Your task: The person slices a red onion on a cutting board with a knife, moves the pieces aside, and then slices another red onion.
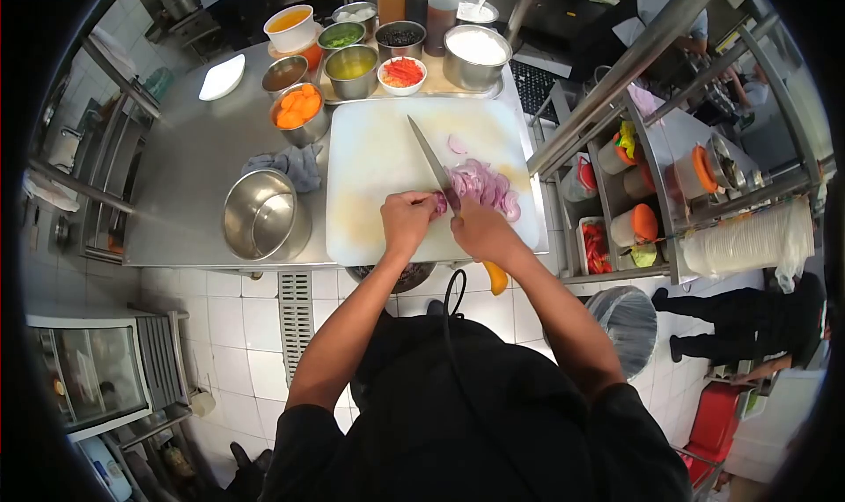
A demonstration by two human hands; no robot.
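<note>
On the white cutting board (370, 158), my right hand (486, 232) is wrapped round the yellow handle of a kitchen knife (429, 152). Its blade points away from me, towards the far side of the board. My left hand (407, 223) has its fingers closed on a small piece of red onion (439, 203), right beside the blade. A pile of sliced red onion (482, 185) lies to the right of the knife. One loose slice (457, 144) rests a little farther off.
An empty steel pot (266, 216) stands left of the board, by a grey cloth (295, 166). Behind are a bowl of carrot slices (298, 107), a bowl of red strips (401, 73), a pot of white contents (476, 46) and sauce bottles (442, 18). A lined bin (623, 330) stands at right.
</note>
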